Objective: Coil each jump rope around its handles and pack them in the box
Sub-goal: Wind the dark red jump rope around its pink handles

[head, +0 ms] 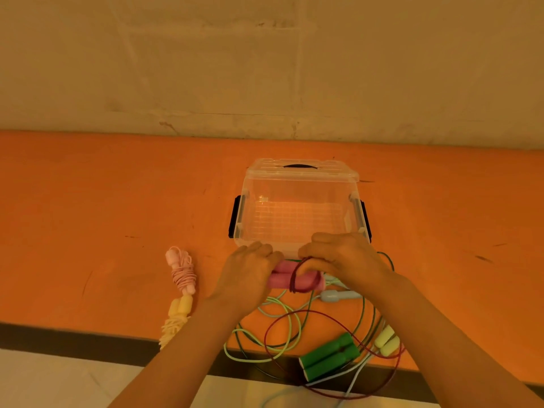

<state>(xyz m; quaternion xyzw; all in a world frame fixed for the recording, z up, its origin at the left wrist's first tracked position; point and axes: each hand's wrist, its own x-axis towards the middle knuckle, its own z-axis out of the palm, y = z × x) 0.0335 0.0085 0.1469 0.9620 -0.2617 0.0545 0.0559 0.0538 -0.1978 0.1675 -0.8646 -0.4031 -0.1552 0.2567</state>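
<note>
The fingers [265,254] of the left hand [245,275] curl round the left end of a pair of pink handles [282,278], held side by side just below the middle of the frame. The right hand [341,257] pinches the dark red rope [297,272] where it loops over those handles; the rest of this rope trails down in a wide loop past the counter's front edge at lower right.

Just above the hands stands the clear plastic box [297,213], open, with black side latches; its clear lid [303,172] lies touching its far side. No writing can be read on any of these.

Below the hands, loose ropes lie tangled: a pair of green handles [328,360], pale yellow handles [387,343] at their right, and a light blue handle [338,295] under the right wrist, with green and pale cords crossing one another.

At the left of the frame lie two coiled ropes, a pink one [182,269] and a yellow one [176,316] below it.

All rest on the orange counter [103,216], against a pale wall [265,69] across the upper frame.
</note>
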